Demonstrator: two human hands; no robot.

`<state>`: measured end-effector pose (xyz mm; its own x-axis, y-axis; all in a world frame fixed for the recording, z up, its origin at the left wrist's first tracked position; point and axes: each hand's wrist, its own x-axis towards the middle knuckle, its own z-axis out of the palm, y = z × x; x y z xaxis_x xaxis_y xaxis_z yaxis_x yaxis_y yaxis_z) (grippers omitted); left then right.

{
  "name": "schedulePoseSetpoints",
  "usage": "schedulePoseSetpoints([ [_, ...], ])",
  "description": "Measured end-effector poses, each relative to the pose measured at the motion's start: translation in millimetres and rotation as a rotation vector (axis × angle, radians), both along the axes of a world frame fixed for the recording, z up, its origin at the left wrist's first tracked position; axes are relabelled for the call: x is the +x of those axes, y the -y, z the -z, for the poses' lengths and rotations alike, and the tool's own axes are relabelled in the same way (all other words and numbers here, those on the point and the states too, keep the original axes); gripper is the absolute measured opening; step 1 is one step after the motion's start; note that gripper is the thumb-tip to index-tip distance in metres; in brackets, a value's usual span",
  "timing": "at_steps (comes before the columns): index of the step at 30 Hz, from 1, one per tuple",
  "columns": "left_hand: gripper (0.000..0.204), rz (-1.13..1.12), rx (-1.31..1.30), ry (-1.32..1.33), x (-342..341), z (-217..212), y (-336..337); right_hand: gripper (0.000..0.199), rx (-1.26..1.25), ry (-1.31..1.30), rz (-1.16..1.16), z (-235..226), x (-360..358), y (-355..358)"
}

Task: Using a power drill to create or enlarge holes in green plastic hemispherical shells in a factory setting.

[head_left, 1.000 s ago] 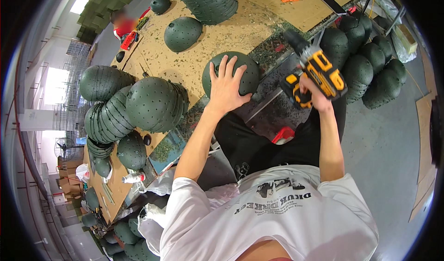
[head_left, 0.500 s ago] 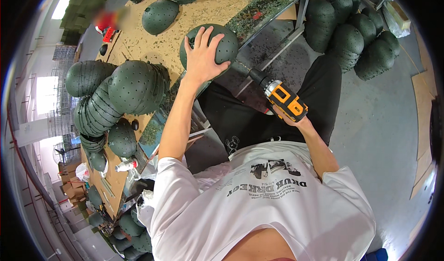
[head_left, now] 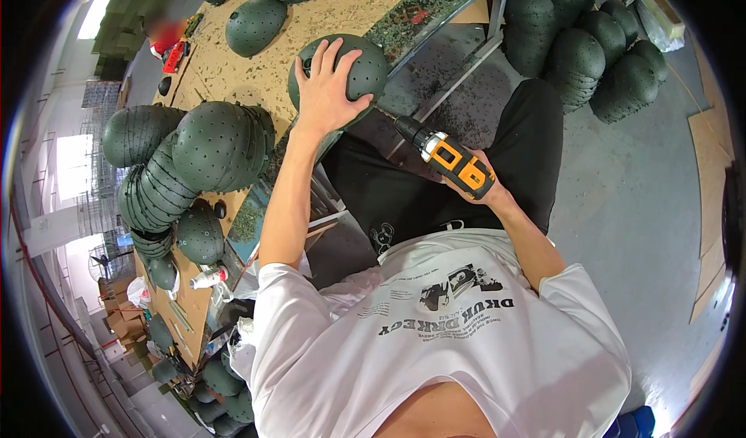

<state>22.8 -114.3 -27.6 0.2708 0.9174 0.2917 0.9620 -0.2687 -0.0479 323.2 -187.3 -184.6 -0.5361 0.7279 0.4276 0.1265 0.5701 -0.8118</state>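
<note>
Your left hand [head_left: 326, 88] lies spread over a perforated dark green dome [head_left: 373, 67], upper centre of the frame, on the edge of the worktable [head_left: 334, 15]. At lower left shows a bottle [head_left: 208, 277], its contents too small to tell. Your left forearm [head_left: 286, 197] reaches nearly straight up; your right forearm [head_left: 519, 224] slants up and left. Your right hand [head_left: 482, 180] is closed around a yellow-and-black drill [head_left: 457, 164], right of centre, its bit [head_left: 385, 113] pointing at the dome's lower right edge; whether they touch is unclear.
</note>
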Motion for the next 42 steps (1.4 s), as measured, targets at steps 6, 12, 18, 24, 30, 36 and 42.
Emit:
schedulePoseSetpoints([
  [6,0.079,-0.014,-0.009,0.007,0.2,-1.1,2.3,0.062,-0.112,-0.066,-0.073,11.7,-5.8,-2.7],
  [12,0.079,-0.005,-0.017,0.004,0.3,-2.5,4.7,0.04,-0.13,-0.101,-0.078,-3.9,-9.6,-2.4],
  [18,0.079,-0.015,-0.031,0.003,0.1,-3.6,3.7,0.034,-0.219,-0.203,-0.096,-6.7,-12.1,-3.4],
  [24,0.079,-0.014,-0.022,0.001,-0.4,-2.7,1.8,0.033,-0.319,-0.246,-0.126,-9.7,-12.3,-4.1],
  [30,0.079,-0.015,-0.033,0.005,-0.7,-2.5,2.5,0.034,-0.276,-0.252,-0.114,-14.3,-12.7,-2.4],
  [36,0.078,-0.015,-0.026,-0.002,-1.7,-1.0,4.1,0.035,-0.363,-0.178,-0.15,-14.9,-7.3,-0.6],
  [42,0.078,-0.005,-0.012,-0.002,-1.3,0.7,2.2,0.038,-0.32,-0.164,-0.095,-17.1,-9.1,-1.0],
])
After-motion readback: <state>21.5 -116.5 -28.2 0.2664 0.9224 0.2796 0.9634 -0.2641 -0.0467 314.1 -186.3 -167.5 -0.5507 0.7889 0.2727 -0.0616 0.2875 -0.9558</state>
